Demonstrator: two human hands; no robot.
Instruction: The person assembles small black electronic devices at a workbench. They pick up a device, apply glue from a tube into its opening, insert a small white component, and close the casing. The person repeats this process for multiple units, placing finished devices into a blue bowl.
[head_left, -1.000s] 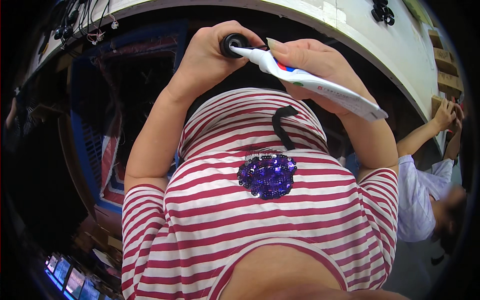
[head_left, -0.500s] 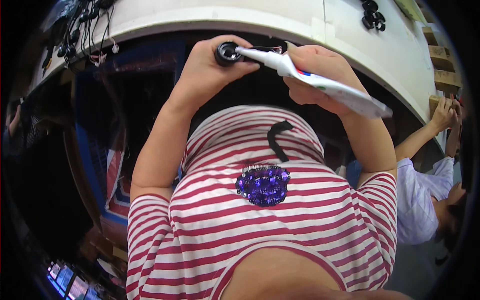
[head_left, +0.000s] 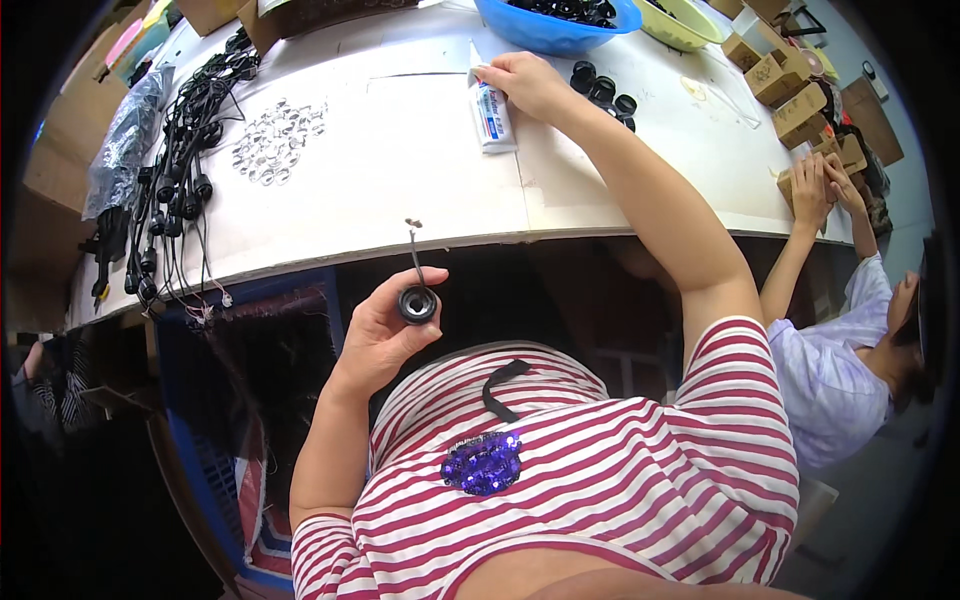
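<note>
My left hand (head_left: 378,335), near the table's front edge, is closed round a small black round housing (head_left: 417,305). Its open end faces up and shows a pale ring inside. A thin dark cable (head_left: 416,255) runs from it toward the table edge. Farther out over the table, my right hand (head_left: 525,85) pinches the upper end of a white squeeze tube (head_left: 493,122) with blue and red print. The tube's body lies on or just over the tabletop; its nozzle is mostly hidden by my fingers.
Several clear rings (head_left: 280,140) and a bundle of black cables (head_left: 185,170) lie on the white table (head_left: 400,180) at left. Several black round parts (head_left: 603,95) sit right of my hand. Behind stand a blue basin (head_left: 560,38) and a green one (head_left: 685,30). Another person (head_left: 830,360) handles cardboard boxes at right.
My right hand has carried the tube away from the black housing, forward to the table. My left hand still holds the housing, now lower in view. The view takes in more of the table.
</note>
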